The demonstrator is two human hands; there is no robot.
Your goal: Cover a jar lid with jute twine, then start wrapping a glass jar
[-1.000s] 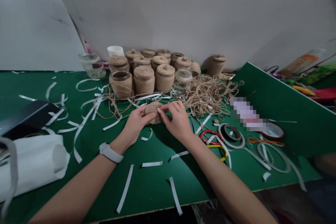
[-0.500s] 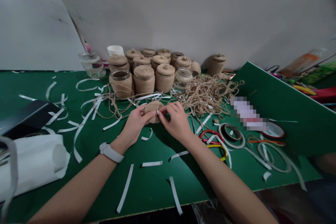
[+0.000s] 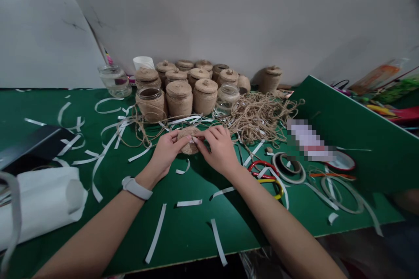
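Observation:
A round coiled disc of jute twine [image 3: 189, 146], like the lids on the jars, is between my hands above the green table. My left hand [image 3: 166, 151] grips the disc's left edge, with the thumb lying on its top. The thumb and fingertips of my right hand [image 3: 218, 148] are pinched together at the disc's right side, close to its middle; what exactly lies between them is too small to make out. Just behind stand several twine-wrapped jars [image 3: 178, 100], many with coiled lids. A tangled heap of jute twine [image 3: 258, 117] lies behind my right hand.
Scissors with red and yellow handles [image 3: 264, 171] and rolls of tape [image 3: 288, 169] lie to the right, before a slanted green board [image 3: 353, 135]. White tape strips [image 3: 156, 233] are scattered over the green table [image 3: 193, 235]. Clear glass jars [image 3: 115, 82] stand behind; a white bag [image 3: 49, 200] lies left.
My right fingertips have shifted slightly left on the disc. My left hand has moved a little left along with its wrist. The jars and twine heap stay as they were.

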